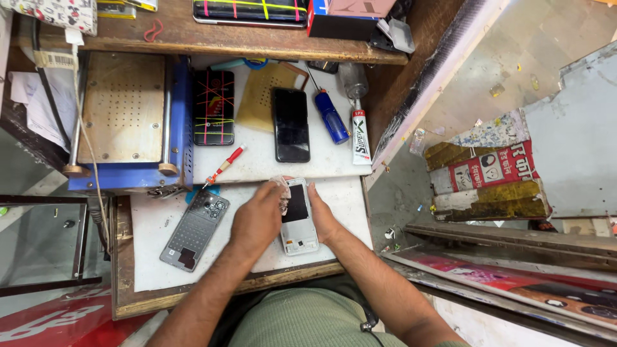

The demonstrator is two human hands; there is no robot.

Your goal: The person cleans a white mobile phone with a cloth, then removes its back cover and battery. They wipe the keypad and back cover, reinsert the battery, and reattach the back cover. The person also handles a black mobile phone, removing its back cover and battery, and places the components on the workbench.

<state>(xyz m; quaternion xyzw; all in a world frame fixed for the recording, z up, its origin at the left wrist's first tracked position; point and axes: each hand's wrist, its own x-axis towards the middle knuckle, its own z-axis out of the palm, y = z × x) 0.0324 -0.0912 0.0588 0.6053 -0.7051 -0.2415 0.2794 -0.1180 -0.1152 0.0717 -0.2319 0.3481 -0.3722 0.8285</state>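
- My left hand [257, 215] lies curled over the white opened phone frame [299, 218] on the white work mat [340, 199], fingers pinching a small crumpled wipe [281, 187] at its top edge.
- My right hand [323, 215] rests flat against the frame's right side, holding nothing.
- Grey phone back cover [195, 229] lies to the left.
- Further: red-handled screwdriver [226, 164], black phone [291, 124], blue bottle [331, 116], white glue tube [360, 136].
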